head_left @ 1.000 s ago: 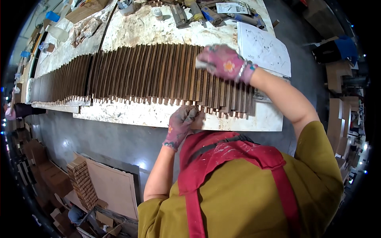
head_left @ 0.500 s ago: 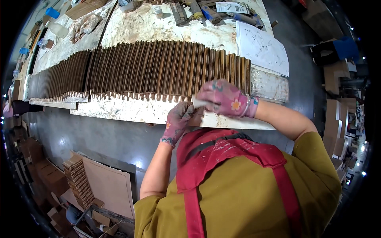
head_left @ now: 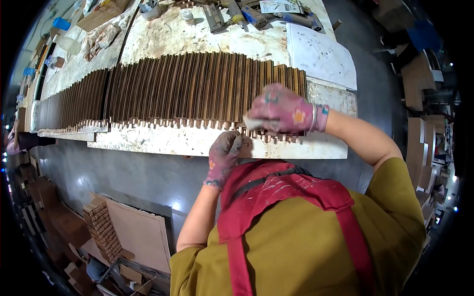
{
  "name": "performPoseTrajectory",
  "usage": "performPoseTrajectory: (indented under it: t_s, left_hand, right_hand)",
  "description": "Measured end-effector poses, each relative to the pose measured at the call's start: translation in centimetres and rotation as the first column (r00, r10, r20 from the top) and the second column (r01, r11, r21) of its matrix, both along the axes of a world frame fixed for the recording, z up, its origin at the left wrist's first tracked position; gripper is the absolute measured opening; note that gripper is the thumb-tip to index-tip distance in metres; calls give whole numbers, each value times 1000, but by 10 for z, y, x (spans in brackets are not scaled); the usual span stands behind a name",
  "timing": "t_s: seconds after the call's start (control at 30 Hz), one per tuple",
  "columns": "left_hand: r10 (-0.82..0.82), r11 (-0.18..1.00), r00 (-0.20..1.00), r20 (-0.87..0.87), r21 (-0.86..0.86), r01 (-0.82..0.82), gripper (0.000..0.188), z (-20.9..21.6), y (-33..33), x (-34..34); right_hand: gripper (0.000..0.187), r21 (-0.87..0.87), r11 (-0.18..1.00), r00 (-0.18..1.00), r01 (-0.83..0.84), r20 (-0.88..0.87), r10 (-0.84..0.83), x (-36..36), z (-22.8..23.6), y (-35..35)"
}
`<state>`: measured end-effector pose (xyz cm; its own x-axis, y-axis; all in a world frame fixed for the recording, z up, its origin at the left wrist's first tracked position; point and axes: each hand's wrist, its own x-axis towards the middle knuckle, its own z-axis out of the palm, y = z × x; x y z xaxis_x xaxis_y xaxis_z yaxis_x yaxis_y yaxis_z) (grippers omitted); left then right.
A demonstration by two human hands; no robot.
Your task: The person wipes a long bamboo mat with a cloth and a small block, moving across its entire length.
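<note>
Though splashed with pale marks, nearest of all: a red apron point(head_left: 306, 190), just short of the front edge of a stained white table point(head_left: 168, 142). At that edge, a gloved left hand point(head_left: 226, 148), with fingers curled almost into a fist beside pale pegs point(head_left: 197, 123); cannot tell whether gripping anything. Slightly farther, to the right, a blurred gloved right hand point(head_left: 284, 109), bent closed around a pale pad point(head_left: 253, 122), over the near part of dark brown strips point(head_left: 182, 91). Laid side by side in a long row across the table, running far leftward, with pegs jutting from the near ends. Beyond, at right, a printed white sheet point(head_left: 321, 54); farthest, a small jar point(head_left: 188, 18) and clustered tools point(head_left: 254, 18).
</note>
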<state>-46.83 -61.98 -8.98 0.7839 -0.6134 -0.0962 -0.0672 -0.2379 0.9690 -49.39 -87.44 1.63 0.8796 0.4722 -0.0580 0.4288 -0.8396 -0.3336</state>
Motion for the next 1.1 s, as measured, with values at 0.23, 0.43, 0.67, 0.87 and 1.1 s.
performPoseTrajectory:
  t_s: [0.23, 0.43, 0.67, 0.87, 1.1]
  left_hand:
    - [13, 996, 1000, -27, 85, -11, 25, 13, -2, 0]
    - [8, 998, 1000, -21, 58, -7, 23, 9, 0, -1]
    - [-36, 993, 997, 70, 115, 28, 18, 23, -6, -13]
    - [-103, 991, 988, 115, 102, 91, 20, 6, -5, -11]
    - [-76, 996, 997, -30, 33, 77, 24, 8, -8, -17]
  right_hand:
    - [35, -82, 886, 889, 457, 30, -456, 66, -6, -36]
    - [35, 54, 989, 989, -136, 64, 133, 2, 10, 2]
    - [43, 120, 903, 889, 413, 161, -429, 68, -25, -60]
    - [35, 123, 991, 974, -53, 223, 25, -17, -25, 8]
    - [31, 193, 865, 856, 463, 154, -493, 37, -25, -75]
